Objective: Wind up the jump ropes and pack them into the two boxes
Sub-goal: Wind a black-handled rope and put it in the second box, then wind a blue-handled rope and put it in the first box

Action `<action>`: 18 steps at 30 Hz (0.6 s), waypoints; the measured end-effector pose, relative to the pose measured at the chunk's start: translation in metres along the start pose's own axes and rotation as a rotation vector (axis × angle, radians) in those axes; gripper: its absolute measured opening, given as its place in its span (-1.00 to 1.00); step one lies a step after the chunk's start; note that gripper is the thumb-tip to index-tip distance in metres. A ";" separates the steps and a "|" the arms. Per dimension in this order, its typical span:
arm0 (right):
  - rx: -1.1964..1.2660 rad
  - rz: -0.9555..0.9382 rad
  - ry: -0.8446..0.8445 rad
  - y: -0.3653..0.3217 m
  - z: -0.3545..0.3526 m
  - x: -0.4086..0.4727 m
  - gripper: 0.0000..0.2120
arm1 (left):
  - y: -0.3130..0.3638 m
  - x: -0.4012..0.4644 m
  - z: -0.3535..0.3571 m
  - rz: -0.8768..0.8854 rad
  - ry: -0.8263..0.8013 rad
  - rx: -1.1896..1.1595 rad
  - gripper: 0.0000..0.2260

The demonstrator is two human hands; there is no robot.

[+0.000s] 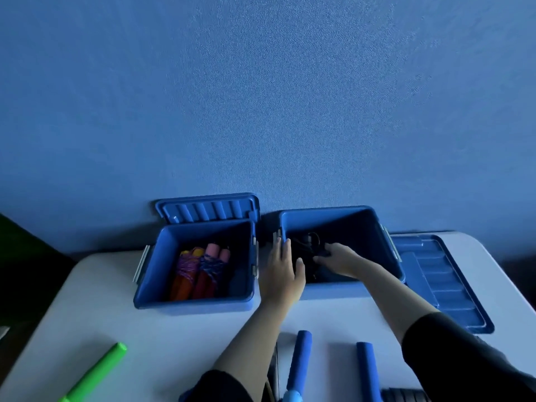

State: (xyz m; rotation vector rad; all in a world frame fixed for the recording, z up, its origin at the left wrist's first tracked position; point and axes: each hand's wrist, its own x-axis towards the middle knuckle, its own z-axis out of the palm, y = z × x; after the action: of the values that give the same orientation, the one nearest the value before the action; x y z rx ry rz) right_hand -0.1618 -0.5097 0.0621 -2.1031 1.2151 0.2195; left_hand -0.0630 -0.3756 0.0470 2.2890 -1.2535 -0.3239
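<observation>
Head view: my right hand (338, 258) grips a floppy black rope (309, 242) in the right box (388, 250); flat left hand (285, 265) steadies its rim. Grab bundles mid-coil.

White table (174, 338) with two blue boxes (150, 274), lids (441, 282), rope handles (300, 358).

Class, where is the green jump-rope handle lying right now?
In the head view, the green handle lies at the table's near-left corner, in front of the left box.

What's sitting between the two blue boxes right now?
In the head view, only the left hand lies there, resting against the side wall of the right box; the left box stands apart.
</observation>
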 end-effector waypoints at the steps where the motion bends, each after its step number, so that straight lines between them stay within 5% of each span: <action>1: -0.003 -0.009 0.021 -0.001 -0.001 -0.006 -0.58 | 0.000 -0.003 -0.001 -0.005 -0.013 0.002 -0.38; 10: 0.221 -0.159 0.311 -0.010 0.018 -0.074 -0.80 | -0.012 -0.055 -0.030 0.023 -0.112 -0.086 -0.55; 18: 0.221 -0.219 0.454 -0.003 0.071 -0.135 -0.69 | -0.057 -0.125 -0.042 -0.050 -0.146 -0.045 -0.61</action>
State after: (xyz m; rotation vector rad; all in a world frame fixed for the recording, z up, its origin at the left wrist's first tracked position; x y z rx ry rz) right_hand -0.2200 -0.3690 0.0726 -2.1283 1.1778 -0.4941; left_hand -0.0716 -0.2322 0.0479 2.2964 -1.2469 -0.5402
